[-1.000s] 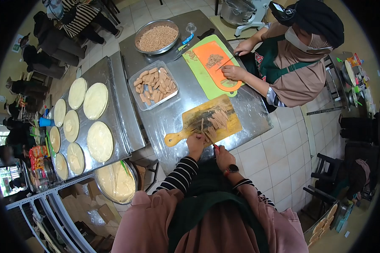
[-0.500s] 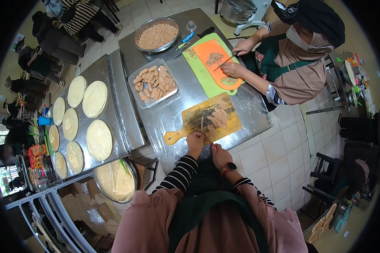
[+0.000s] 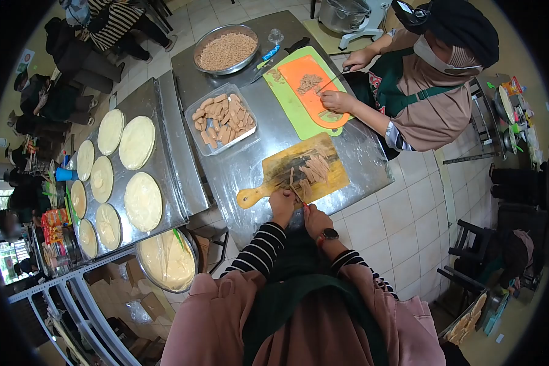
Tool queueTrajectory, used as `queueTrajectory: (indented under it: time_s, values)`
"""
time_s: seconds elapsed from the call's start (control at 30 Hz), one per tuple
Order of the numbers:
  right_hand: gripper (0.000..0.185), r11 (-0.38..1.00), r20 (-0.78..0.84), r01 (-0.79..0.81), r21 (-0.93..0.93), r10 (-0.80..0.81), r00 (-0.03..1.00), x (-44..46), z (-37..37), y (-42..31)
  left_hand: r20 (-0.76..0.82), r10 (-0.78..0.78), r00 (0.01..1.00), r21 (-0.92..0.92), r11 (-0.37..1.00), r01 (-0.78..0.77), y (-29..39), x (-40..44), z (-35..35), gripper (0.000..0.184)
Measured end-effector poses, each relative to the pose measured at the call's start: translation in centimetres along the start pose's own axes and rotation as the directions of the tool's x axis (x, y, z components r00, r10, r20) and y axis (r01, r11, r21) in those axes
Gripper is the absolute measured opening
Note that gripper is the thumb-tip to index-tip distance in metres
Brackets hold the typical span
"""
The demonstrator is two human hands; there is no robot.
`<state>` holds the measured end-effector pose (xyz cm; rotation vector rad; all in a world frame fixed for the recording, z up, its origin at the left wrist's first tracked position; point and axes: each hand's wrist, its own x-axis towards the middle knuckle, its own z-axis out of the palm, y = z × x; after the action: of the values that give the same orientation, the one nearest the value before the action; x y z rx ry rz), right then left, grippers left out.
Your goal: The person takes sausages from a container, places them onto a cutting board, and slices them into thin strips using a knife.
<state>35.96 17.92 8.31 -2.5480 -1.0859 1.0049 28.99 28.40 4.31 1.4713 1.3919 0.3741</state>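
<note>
The worktop (image 3: 365,163) is smooth, shiny steel. Close to its near edge, toward the right corner, lies the board (image 3: 274,168), pale wood stained dark in the middle, its long axis roughly along that edge and its rounded handle pointing to the left edge. Near the far edge stands a round metal bowl (image 3: 226,71) of small, crumbly brown bits (image 3: 227,50); by the left edge, a clear boxy tub (image 3: 233,143) holds stubby, smooth pieces (image 3: 232,113).

At the board's near side, the left hand (image 3: 282,206) has its fingers bunched downward; whether that grip pinches anything, I cannot tell. The right hand (image 3: 316,221), at the worktop's near edge, has its grip wrapped around the red-handled knife (image 3: 305,205), whose thin blade slants away toward the left fingertips. The strips (image 3: 315,169), flat and pinkish brown, lie beyond both hands on the board's right half; one slim strip points lengthwise away from the left hand, the nearer to it.
</note>
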Motion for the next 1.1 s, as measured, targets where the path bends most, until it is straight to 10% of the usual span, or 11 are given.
queueTrajectory:
  time_s: [0.43,0.63,0.7,0.83,0.9,1.1]
  values:
    - [0.031,1.0,-0.051,-0.022,-0.015,0.021,0.998,-2.0,-2.3,0.9,-0.026,-0.023,0.999,0.06,0.998,0.024,0.0,-0.1,0.0,0.011]
    - [0.032,1.0,-0.073,-0.018,-0.007,0.017,0.997,-3.0,-1.9,1.5,0.047,0.213,0.976,0.254,0.942,-0.218,2.9,0.2,-1.6,0.013]
    - [0.033,0.999,-0.084,0.036,0.004,-0.035,0.996,-3.4,-1.7,1.6,0.093,0.561,0.822,0.305,0.77,-0.56,4.7,0.9,-1.6,0.017]
    - [0.037,1.0,-0.046,0.027,-0.005,-0.027,0.999,-3.5,-1.7,1.4,0.552,0.555,0.622,0.398,0.48,-0.782,7.6,2.0,-1.1,0.015]
    - [0.038,0.997,-0.063,0.077,0.021,-0.075,0.995,-3.7,-1.8,1.4,0.743,0.558,0.37,0.381,0.103,-0.919,8.8,2.1,-1.2,0.015]
    - [0.038,0.989,-0.017,0.149,-0.009,-0.15,0.989,-3.4,-1.2,1.2,0.856,0.479,0.193,0.295,-0.147,-0.944,8.6,4.4,-0.1,0.014]
